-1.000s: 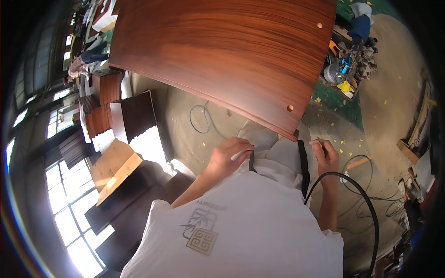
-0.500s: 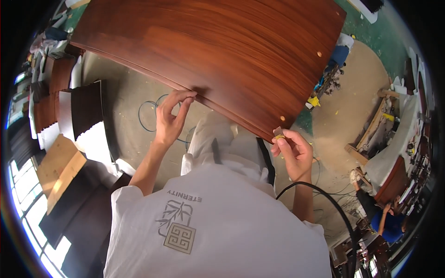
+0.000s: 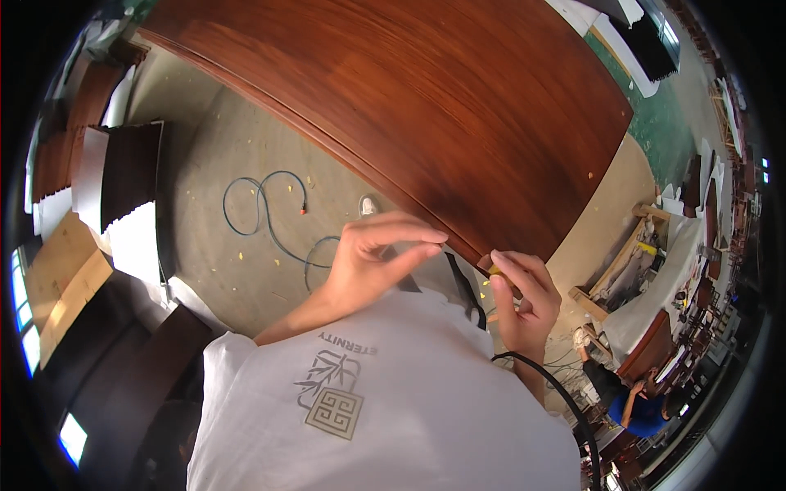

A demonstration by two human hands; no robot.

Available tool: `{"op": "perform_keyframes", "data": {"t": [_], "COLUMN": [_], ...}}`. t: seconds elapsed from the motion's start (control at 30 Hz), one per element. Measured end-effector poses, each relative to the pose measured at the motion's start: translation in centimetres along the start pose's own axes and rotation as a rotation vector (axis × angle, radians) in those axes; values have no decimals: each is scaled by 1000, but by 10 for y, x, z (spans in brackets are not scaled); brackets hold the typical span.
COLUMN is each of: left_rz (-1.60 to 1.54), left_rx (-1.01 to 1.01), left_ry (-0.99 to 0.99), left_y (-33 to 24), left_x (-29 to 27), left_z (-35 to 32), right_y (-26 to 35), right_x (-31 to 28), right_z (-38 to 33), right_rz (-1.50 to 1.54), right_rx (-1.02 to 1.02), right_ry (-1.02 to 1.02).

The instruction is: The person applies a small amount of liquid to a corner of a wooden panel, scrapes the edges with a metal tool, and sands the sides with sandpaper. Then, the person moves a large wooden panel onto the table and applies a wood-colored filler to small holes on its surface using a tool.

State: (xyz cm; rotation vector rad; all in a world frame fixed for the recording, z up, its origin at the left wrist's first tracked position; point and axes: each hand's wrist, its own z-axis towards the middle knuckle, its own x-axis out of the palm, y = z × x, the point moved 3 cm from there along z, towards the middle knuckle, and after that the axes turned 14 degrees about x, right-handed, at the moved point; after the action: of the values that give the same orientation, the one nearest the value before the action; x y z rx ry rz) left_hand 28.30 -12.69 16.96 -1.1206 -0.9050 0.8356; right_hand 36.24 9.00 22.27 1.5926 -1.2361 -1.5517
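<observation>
A large, glossy red-brown wooden panel (image 3: 426, 106) with a grooved near edge stretches across the upper middle. My left hand (image 3: 368, 258) is closed in a pinch just short of that edge. At its fingertips something small and dark shows, too small to name. To the right, by the panel's near corner, my right hand (image 3: 528, 303) pinches a small brown and yellow piece (image 3: 490, 263) between thumb and fingers. The two hands are a short distance apart and do not touch.
A blue hose (image 3: 266, 213) lies coiled on the concrete floor (image 3: 205, 139). Dark boards (image 3: 131, 176) stand at left. A black cable (image 3: 565, 389) runs past my right arm. At right are a wooden frame (image 3: 626, 262) and a person in blue (image 3: 643, 409).
My left hand has left its spot along the panel's edge and come rightward, close to my right hand. My right hand keeps the small piece. The whole view has shifted.
</observation>
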Motion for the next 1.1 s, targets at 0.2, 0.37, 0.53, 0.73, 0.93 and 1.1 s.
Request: {"op": "perform_keyframes", "data": {"t": [0.2,0.37,0.53,0.73,0.93,1.1], "left_rz": [-90,187,610,882,922,891], "left_rx": [-128,-198,150,156,307,334], "left_ry": [-115,-73,-216,-339,-469,-458], "left_y": [32,42,61,113,119,119], "left_x": [-5,-23,-72,-146,-146,-148], "left_z": [-10,-17,37,159,174,174], "right_y": [-18,-25,-33,-55,-61,-63], "right_x": [4,13,25,53,74,85], "right_z": [15,18,33,63,88,95], "right_rz": [93,243,77,-149,-333,-399], "right_rx": [105,354,324,163,-127,-290], "right_ry": [59,169,208,210,192,201]}}
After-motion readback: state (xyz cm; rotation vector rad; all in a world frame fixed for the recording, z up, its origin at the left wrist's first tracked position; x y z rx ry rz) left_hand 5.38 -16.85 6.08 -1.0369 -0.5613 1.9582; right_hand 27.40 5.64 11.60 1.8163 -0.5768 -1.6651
